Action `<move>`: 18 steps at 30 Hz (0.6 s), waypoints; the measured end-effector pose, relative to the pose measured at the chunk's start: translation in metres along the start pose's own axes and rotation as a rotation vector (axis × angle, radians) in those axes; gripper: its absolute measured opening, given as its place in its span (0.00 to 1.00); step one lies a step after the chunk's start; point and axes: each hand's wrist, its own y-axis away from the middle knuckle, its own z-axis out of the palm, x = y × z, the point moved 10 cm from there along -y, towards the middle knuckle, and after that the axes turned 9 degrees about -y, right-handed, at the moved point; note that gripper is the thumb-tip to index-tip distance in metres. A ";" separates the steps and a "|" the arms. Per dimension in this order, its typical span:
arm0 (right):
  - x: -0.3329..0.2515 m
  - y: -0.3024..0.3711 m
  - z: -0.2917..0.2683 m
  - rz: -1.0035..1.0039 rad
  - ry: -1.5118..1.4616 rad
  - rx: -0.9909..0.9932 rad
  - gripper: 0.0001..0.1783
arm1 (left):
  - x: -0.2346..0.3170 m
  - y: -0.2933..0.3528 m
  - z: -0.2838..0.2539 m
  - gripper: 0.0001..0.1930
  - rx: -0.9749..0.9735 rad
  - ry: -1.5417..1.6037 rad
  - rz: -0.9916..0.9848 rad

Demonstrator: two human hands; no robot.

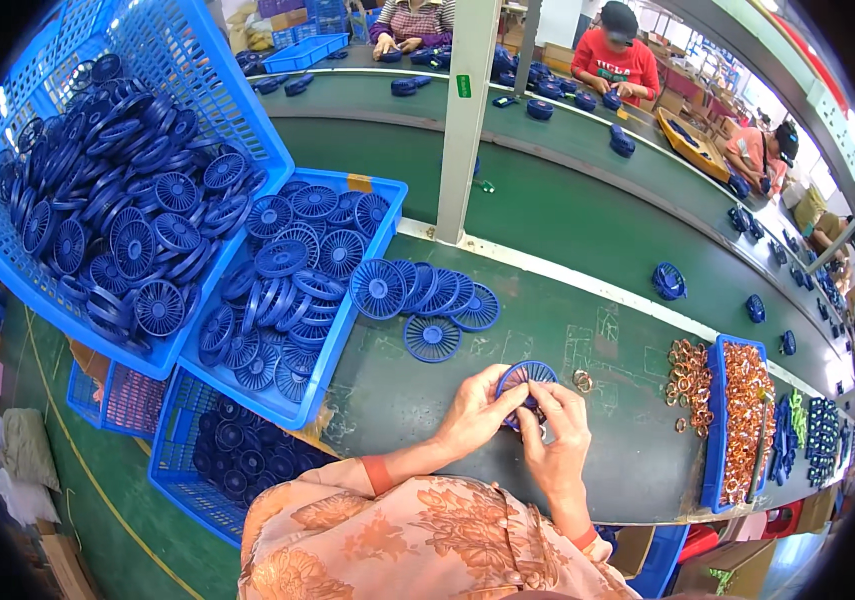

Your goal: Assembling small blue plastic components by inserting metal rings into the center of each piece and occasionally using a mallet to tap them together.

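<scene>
Both my hands hold one round dark-blue slotted grille (527, 373) above the green worktop (417, 385). My left hand (477, 413) grips its left edge, thumb reaching across toward the middle. The fingers of my right hand (560, 428) close on its right and near side. Whatever lies between my fingertips at its centre is hidden. A couple of copper-coloured rings (582, 380) lie just right of the grille. Beyond my left hand, several similar grilles (433, 339) rest on the worktop, some overlapping in a row.
Left stand a blue tray (394, 215) and a large tilted crate (197, 60), both heaped with grilles; another crate (172, 440) sits below. Right are loose rings (687, 372) and a blue ring tray (715, 440). A post (467, 130) rises before the conveyor (577, 215), with co-workers beyond.
</scene>
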 end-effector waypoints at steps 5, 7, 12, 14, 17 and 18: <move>0.005 0.003 0.003 -0.014 0.055 0.039 0.17 | -0.006 0.001 0.001 0.15 0.002 0.062 -0.007; 0.012 0.006 0.002 0.067 0.064 0.091 0.16 | -0.011 0.004 0.003 0.16 -0.017 0.119 -0.100; 0.004 0.004 0.001 -0.012 0.089 0.142 0.15 | -0.002 0.001 0.002 0.16 -0.019 0.062 -0.008; 0.002 0.002 -0.002 -0.045 0.089 0.149 0.14 | 0.004 0.002 0.001 0.15 -0.030 0.025 0.026; 0.000 -0.001 0.001 -0.098 -0.028 0.060 0.14 | 0.004 0.005 -0.004 0.16 -0.066 -0.017 -0.075; 0.003 -0.002 -0.004 -0.084 -0.022 0.075 0.14 | 0.006 0.006 -0.004 0.16 -0.084 -0.025 -0.086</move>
